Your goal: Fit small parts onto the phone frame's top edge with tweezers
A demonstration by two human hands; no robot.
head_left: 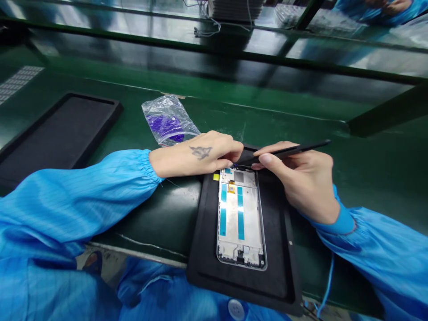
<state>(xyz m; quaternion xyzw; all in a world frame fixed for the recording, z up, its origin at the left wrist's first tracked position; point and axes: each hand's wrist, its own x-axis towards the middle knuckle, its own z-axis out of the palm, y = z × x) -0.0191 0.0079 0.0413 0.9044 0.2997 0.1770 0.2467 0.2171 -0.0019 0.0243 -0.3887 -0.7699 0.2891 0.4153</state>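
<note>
A phone frame (248, 223) with a silvery inner face and blue-green strips lies in a black tray (277, 249). At its far end my left hand (203, 154) is closed, fingers curled down beside the top edge; whatever they pinch is hidden. My right hand (307, 183) grips slim black tweezers (297, 149), held slanting with the tips at that same top edge. A tiny purple spot shows by the tips, too small to name. A clear plastic bag (170, 120) of small purple pieces lies just beyond my left hand.
Another black tray (56, 138) sits on the green bench (160, 209) to the left. Behind, a dark rail (214, 51) and shelf run across, with cables (210, 29) on top. A blue cord (329, 285) hangs at the right front. Across the shelf, another person's blue sleeve (354, 11) shows.
</note>
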